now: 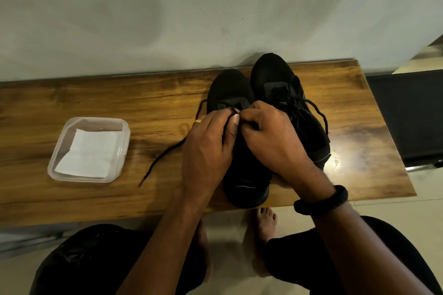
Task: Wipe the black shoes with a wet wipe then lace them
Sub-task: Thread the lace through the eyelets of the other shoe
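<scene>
Two black shoes stand side by side on the bench point(96, 103), toes pointing away from the person. Both hands are on the left shoe point(230, 88). The left hand point(206, 151) and the right hand point(273, 141) meet over its top. Their fingertips point(236, 118) are curled in tight and pinch the lace point(165, 153) just behind the toe end.

The shoe runs straight away from the fingers: heel under the wrists, toe just past the fingertips. One loose end of the lace goes out from the fingers to the left and back toward the person. It lies long, thin and floppy on the wood. The left hand is nearer to it, so I think that hand feeds it next. The hands hide the other end.

The right shoe point(271, 67) sits just right of the fingers, touching the left shoe. Its lace is already crossed through, with the ends loose. Both shoes are dull black cloth.

Well off to the left of the fingers, a tub point(124, 132) holds a white wipe point(88, 151).
</scene>
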